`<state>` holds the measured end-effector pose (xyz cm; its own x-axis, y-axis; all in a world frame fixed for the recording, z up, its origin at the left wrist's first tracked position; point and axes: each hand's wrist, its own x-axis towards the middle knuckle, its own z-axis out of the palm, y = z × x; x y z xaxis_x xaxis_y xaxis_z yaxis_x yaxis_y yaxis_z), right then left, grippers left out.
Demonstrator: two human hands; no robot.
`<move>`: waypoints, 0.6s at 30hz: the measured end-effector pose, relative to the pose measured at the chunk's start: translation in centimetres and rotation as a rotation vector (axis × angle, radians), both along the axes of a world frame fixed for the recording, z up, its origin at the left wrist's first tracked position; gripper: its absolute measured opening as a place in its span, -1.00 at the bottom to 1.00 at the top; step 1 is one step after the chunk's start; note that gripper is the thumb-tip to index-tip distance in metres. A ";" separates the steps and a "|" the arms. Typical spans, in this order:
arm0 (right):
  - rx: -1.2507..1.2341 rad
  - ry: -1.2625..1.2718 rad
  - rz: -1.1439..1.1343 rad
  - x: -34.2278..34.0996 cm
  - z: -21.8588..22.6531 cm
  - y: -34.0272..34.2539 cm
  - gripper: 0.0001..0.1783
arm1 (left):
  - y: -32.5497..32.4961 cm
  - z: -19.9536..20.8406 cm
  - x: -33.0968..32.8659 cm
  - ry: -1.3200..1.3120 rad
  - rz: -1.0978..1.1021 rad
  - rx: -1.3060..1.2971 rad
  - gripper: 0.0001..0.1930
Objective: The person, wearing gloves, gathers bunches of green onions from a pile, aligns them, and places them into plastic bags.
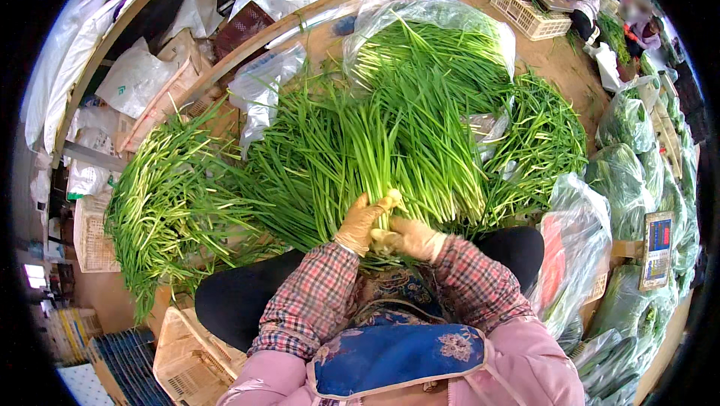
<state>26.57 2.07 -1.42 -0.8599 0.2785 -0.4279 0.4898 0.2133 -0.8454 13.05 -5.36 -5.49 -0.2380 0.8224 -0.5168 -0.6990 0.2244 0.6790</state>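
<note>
My left hand (361, 224), in a yellowish glove, is wrapped round a bunch of garlic chives (369, 143), whose pale stem ends point toward me. Close beside it, my gloved right hand (411, 239) has its fingers closed at the stem ends of that bunch. What exactly lies between the right fingers is partly hidden. A broad heap of garlic chives (442, 151) spreads in front of both hands, its green leaves pointing away from me.
Looser chives are piled in a left heap (169, 215) and a right heap (544, 147). Clear plastic bags of greens (626, 181) line the right, near a scale display (657, 250). A crate (187, 361) stands lower left. Other people work at the far right.
</note>
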 end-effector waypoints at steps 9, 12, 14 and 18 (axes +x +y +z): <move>-0.268 0.142 -0.526 0.9 0.8 3.9 -0.61 | -0.2 2.2 2.9 0.041 -0.129 0.045 -0.67; -0.308 0.250 -0.532 0.9 -1.2 3.8 -0.78 | -0.1 2.2 3.6 0.061 -0.114 0.035 -0.64; 0.108 0.312 -0.449 1.7 -1.9 4.5 -0.84 | -0.1 1.4 3.4 0.026 -0.090 0.100 -0.62; -0.293 0.814 -0.691 4.7 2.1 8.3 -0.80 | -0.5 1.0 2.3 -0.040 -0.097 -0.025 -0.59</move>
<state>31.22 10.40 0.65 -0.6127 0.7875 0.0668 -0.2986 -0.1524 -0.9421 15.35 -5.90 -4.44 -0.1366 0.8275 -0.5447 -0.6995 0.3087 0.6445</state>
